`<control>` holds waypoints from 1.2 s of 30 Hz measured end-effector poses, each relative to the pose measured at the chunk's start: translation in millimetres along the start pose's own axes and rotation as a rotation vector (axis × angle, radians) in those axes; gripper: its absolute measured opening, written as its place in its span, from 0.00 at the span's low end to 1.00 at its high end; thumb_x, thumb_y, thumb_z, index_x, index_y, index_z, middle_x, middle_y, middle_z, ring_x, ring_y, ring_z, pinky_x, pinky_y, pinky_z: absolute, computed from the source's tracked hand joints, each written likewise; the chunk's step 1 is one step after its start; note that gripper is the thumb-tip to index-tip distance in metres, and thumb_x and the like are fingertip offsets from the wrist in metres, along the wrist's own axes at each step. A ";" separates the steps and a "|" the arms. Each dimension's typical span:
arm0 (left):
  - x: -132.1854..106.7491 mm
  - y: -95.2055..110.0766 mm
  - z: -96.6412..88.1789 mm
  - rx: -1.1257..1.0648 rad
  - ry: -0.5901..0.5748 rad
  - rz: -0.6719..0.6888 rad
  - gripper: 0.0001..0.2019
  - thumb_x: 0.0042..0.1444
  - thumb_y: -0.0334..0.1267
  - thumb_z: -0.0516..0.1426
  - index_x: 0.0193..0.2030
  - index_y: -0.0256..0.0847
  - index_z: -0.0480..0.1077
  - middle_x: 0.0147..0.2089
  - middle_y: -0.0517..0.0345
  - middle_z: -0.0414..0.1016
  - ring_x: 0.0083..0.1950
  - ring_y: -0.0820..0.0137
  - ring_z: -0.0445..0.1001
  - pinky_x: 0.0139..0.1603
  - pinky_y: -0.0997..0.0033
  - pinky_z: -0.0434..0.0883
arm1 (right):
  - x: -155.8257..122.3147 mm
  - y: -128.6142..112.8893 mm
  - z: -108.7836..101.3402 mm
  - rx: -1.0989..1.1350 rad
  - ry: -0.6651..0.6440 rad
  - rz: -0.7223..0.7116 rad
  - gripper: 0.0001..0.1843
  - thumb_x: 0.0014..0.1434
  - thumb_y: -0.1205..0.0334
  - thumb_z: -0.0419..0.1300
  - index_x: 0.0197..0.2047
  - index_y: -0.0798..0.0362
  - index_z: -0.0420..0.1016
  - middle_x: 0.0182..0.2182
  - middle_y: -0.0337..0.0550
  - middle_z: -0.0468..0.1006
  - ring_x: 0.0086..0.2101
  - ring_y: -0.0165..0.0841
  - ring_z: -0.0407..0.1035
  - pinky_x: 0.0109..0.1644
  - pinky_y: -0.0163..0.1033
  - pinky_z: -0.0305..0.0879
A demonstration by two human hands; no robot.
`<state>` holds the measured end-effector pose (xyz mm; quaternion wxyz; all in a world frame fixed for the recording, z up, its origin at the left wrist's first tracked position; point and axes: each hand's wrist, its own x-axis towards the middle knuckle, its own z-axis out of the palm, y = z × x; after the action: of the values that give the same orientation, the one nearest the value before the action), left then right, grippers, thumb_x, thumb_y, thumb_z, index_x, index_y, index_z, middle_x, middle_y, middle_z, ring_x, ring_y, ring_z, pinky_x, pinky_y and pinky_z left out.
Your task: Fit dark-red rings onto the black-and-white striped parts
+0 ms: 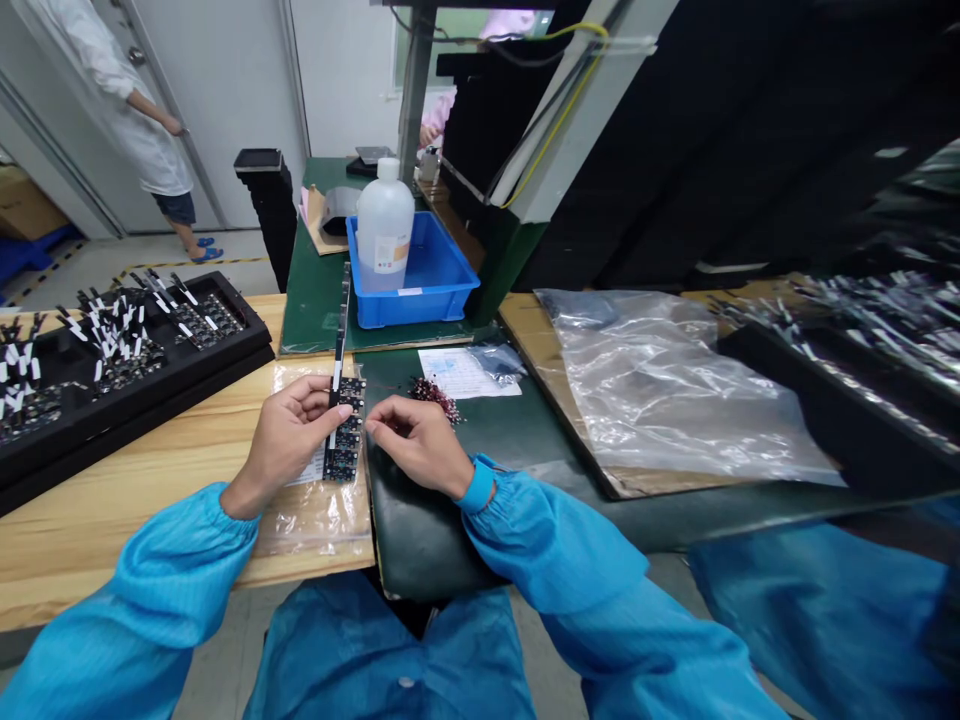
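Observation:
My left hand (289,435) is closed around a narrow black circuit board strip (343,430), holding it up over the wooden table edge. The strip's thin end with a white band reaches up toward the blue bin. Fingers of my right hand (420,440) are pinched together right beside the strip's right edge; what they hold is too small to make out. A small heap of dark red parts (435,395) lies on the dark green mat (525,425) just beyond my right hand. Both sleeves are bright blue.
A black tray (150,370) of similar boards with white tabs sits at the left. A blue bin (420,285) holds a white bottle (384,225). Clear plastic bags (675,390) and another black tray (847,380) lie right. A person in white stands far left.

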<state>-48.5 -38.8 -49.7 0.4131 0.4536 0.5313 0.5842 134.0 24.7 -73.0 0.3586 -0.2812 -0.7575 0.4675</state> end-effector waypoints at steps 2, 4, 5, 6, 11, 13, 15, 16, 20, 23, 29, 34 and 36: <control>-0.2 -0.1 0.3 0.002 0.006 0.004 0.17 0.50 0.38 0.70 0.46 0.36 0.76 0.39 0.52 0.84 0.37 0.68 0.82 0.41 0.72 0.78 | 0.2 -0.2 -0.3 0.009 0.000 0.009 0.08 0.61 0.60 0.61 0.33 0.55 0.77 0.25 0.37 0.74 0.25 0.26 0.62 0.29 0.31 0.59; -0.2 -0.7 0.5 -0.007 0.003 -0.001 0.17 0.50 0.39 0.70 0.46 0.37 0.75 0.39 0.52 0.84 0.37 0.68 0.82 0.41 0.72 0.78 | 0.7 -0.8 -0.6 0.025 0.004 0.021 0.09 0.61 0.59 0.61 0.33 0.55 0.77 0.25 0.37 0.74 0.25 0.26 0.63 0.29 0.31 0.60; -0.1 -1.2 0.6 -0.015 0.000 -0.004 0.18 0.50 0.39 0.70 0.46 0.37 0.75 0.39 0.52 0.84 0.37 0.68 0.82 0.41 0.72 0.78 | 1.0 -1.3 -0.6 0.041 0.006 0.029 0.09 0.61 0.59 0.61 0.33 0.55 0.77 0.25 0.37 0.74 0.25 0.26 0.63 0.29 0.31 0.61; 0.0 -1.7 0.7 -0.025 -0.004 -0.008 0.18 0.50 0.40 0.70 0.46 0.36 0.75 0.39 0.52 0.84 0.38 0.68 0.82 0.41 0.72 0.78 | 1.3 -1.7 -0.6 0.061 0.008 0.038 0.09 0.61 0.58 0.61 0.33 0.55 0.76 0.25 0.37 0.74 0.25 0.26 0.64 0.29 0.31 0.61; -0.3 -3.3 2.0 -0.058 -0.016 -0.046 0.20 0.50 0.42 0.70 0.47 0.36 0.73 0.37 0.53 0.84 0.36 0.68 0.81 0.41 0.70 0.77 | 2.3 -1.7 0.2 0.170 0.000 0.108 0.09 0.61 0.57 0.62 0.34 0.54 0.76 0.24 0.37 0.74 0.24 0.27 0.67 0.29 0.32 0.64; -0.9 -3.2 2.8 -0.051 -0.015 -0.056 0.20 0.51 0.42 0.70 0.47 0.36 0.73 0.36 0.53 0.83 0.36 0.68 0.81 0.40 0.72 0.76 | 2.4 -0.9 0.3 0.195 -0.013 0.140 0.09 0.61 0.57 0.62 0.34 0.55 0.77 0.24 0.37 0.74 0.24 0.27 0.68 0.28 0.32 0.65; -1.7 -2.9 3.6 -0.037 -0.005 -0.064 0.18 0.51 0.43 0.69 0.45 0.36 0.74 0.35 0.54 0.83 0.35 0.68 0.81 0.39 0.72 0.76 | 2.5 -0.7 0.1 0.210 -0.025 0.169 0.09 0.60 0.57 0.63 0.34 0.55 0.77 0.24 0.37 0.74 0.24 0.27 0.68 0.28 0.31 0.65; -2.1 -2.8 3.9 -0.032 -0.001 -0.070 0.18 0.51 0.44 0.69 0.44 0.36 0.74 0.35 0.54 0.83 0.34 0.68 0.81 0.37 0.72 0.76 | 2.7 -0.9 -0.2 0.217 -0.031 0.182 0.09 0.60 0.57 0.63 0.34 0.55 0.77 0.24 0.37 0.74 0.24 0.27 0.69 0.28 0.31 0.66; -3.6 -2.6 5.1 -0.029 -0.013 -0.075 0.17 0.52 0.45 0.69 0.43 0.36 0.74 0.35 0.54 0.83 0.34 0.67 0.81 0.37 0.72 0.77 | 3.7 -2.7 -1.3 0.244 -0.052 0.226 0.10 0.60 0.56 0.63 0.34 0.56 0.77 0.23 0.37 0.73 0.23 0.26 0.67 0.26 0.30 0.65; -4.6 -2.5 6.6 -0.019 -0.033 -0.048 0.16 0.54 0.44 0.68 0.43 0.36 0.75 0.38 0.52 0.83 0.37 0.67 0.81 0.40 0.71 0.77 | 4.7 -3.9 -1.9 0.261 -0.047 0.227 0.11 0.59 0.56 0.63 0.34 0.56 0.77 0.23 0.36 0.73 0.22 0.25 0.65 0.24 0.30 0.64; -4.8 -4.0 6.9 0.026 -0.090 -0.015 0.15 0.54 0.43 0.67 0.44 0.36 0.75 0.43 0.49 0.83 0.42 0.65 0.81 0.45 0.69 0.77 | 6.1 -4.6 -2.9 0.272 -0.035 0.211 0.11 0.59 0.55 0.63 0.33 0.56 0.75 0.24 0.36 0.73 0.21 0.24 0.64 0.24 0.30 0.64; -3.1 -7.1 4.1 0.021 -0.105 -0.057 0.16 0.52 0.42 0.68 0.44 0.35 0.78 0.44 0.48 0.83 0.45 0.63 0.81 0.47 0.67 0.77 | 6.4 -5.8 -4.5 0.248 -0.022 0.156 0.11 0.59 0.55 0.64 0.33 0.56 0.76 0.25 0.36 0.73 0.22 0.25 0.65 0.25 0.31 0.63; -2.9 -8.7 3.9 -0.022 -0.110 -0.083 0.17 0.52 0.42 0.68 0.45 0.35 0.78 0.45 0.47 0.83 0.45 0.63 0.81 0.48 0.67 0.76 | 6.5 -6.3 -4.8 0.249 -0.014 0.139 0.11 0.59 0.56 0.64 0.34 0.56 0.76 0.25 0.36 0.73 0.23 0.25 0.65 0.25 0.31 0.63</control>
<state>-43.9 -39.8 -58.5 0.4705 0.4580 0.5195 0.5468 133.4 29.6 -64.0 0.3524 -0.2831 -0.6747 0.5835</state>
